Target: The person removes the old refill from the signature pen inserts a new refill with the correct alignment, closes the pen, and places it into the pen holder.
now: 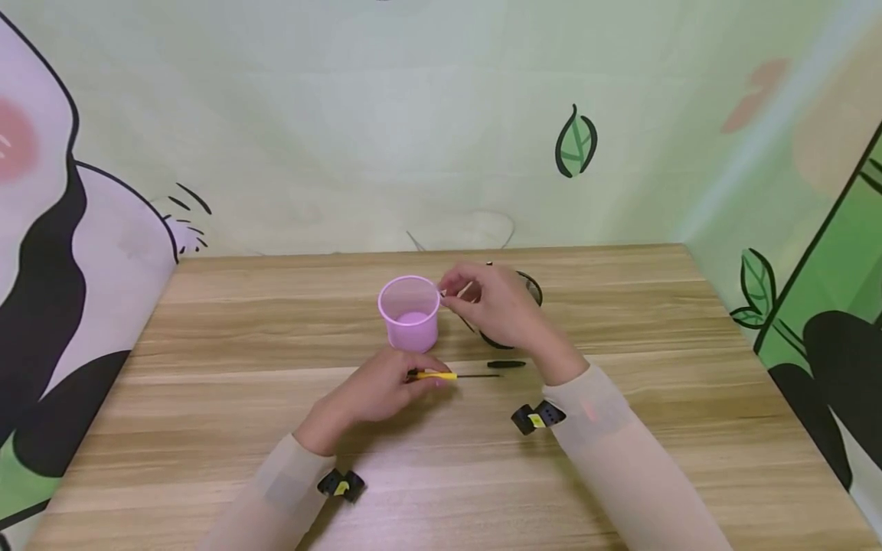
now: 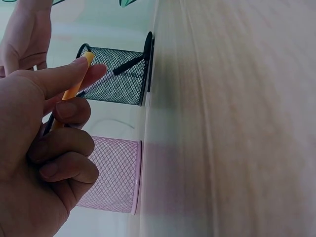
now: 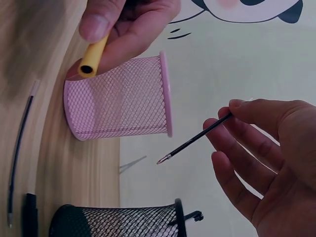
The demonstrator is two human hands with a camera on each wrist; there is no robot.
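My left hand (image 1: 386, 386) grips a yellow pen barrel (image 1: 437, 375) just in front of the pink mesh pen holder (image 1: 413, 337). The barrel's hollow end shows in the right wrist view. Beside the pink holder's rim, my right hand (image 1: 499, 306) pinches a thin dark pen refill (image 3: 192, 140) near one end between thumb and fingertips. Its metal writing tip points away from the hand. A second refill (image 3: 19, 153) lies on the table near a black pen cap (image 1: 506, 364). In the head view, that refill appears in line with the barrel.
Behind my right hand stands a black mesh pen holder (image 3: 123, 222), partly hidden in the head view; a black clip-like end (image 3: 195, 216) sticks out past its rim. The wooden table (image 1: 241, 321) meets a printed cloth backdrop (image 1: 310, 153) at its far edge.
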